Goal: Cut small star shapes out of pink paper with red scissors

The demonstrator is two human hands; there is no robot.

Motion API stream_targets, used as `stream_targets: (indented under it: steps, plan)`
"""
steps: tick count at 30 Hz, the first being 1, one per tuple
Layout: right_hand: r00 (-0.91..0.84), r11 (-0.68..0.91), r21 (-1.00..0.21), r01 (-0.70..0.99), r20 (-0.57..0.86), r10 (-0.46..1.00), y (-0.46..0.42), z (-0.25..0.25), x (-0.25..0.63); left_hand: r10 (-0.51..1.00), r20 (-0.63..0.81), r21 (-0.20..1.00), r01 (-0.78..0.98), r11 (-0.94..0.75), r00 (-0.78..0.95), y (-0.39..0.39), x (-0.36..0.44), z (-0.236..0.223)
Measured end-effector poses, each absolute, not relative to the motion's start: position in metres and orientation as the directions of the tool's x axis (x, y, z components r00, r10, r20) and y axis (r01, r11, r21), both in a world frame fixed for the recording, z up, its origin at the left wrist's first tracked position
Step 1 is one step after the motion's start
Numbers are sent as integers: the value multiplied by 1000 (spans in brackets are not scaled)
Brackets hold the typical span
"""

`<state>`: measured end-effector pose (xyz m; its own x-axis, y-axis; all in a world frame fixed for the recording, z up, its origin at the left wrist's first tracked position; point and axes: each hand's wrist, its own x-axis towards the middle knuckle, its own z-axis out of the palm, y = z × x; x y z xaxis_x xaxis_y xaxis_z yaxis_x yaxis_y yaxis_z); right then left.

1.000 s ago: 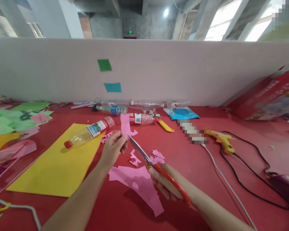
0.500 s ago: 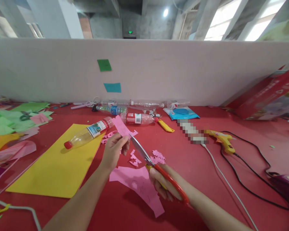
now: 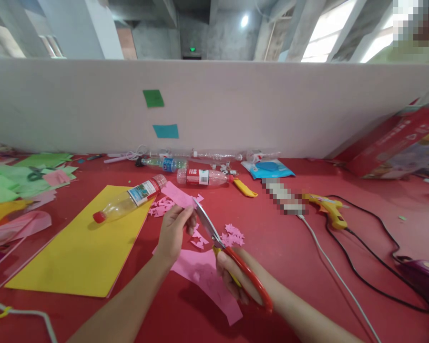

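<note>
Between thumb and fingers, my left hand [image 3: 175, 226] pinches a strip of pink paper [image 3: 177, 193] above the table. My right hand [image 3: 232, 276] grips scissors [image 3: 205, 220] with red and yellow handles; the blade tips meet the strip's edge beside my left fingertips. Below lies a larger pink paper sheet [image 3: 203, 276] with a cut, uneven edge. A heap of small pink star-like cutouts [image 3: 232, 235] rests right of the blades. Pink scraps [image 3: 199, 238] lie under the scissors, and more pink clippings [image 3: 160, 206] are behind my left hand.
Left are a yellow sheet [image 3: 82, 247] with a plastic bottle [image 3: 130, 199] across it and green papers [image 3: 7, 176]. More bottles [image 3: 200, 176] line the partition [image 3: 236, 105]. A yellow glue gun [image 3: 327, 207] and its black cord lie right, near a blue packet [image 3: 268, 168] and yellow cutter [image 3: 245, 188].
My left hand has turned slightly and shifted right, tilting the pink strip lower to the left. The scissors have moved slightly left with my right hand.
</note>
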<state>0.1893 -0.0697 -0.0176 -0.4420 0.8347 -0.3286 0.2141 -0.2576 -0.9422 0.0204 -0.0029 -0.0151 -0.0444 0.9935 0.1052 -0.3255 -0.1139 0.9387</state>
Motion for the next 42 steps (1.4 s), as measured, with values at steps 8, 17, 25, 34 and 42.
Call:
stream_targets:
  steps: [8,17,25,34,42]
  plan:
    - [-378,-335,-905,262,-416,827,-70,-14,182,995,84,938,-332,-95,-49,-4,22,-18]
    - [-314,-343,-874,344,-452,835,-72,-5,181,997,61,948,-310,-74,-52,-4,23,-14]
    - [-304,-348,-869,352,-458,836,-71,-4,182,997,70,945,-316,-78,-39,-3,20,-16]
    - [-337,-319,-886,338,-430,837,-66,-12,188,994,95,948,-298,-109,-63,1,14,-16]
    - [-375,-301,-892,338,-421,826,-65,-9,194,981,160,948,-261,-184,-112,4,10,-13]
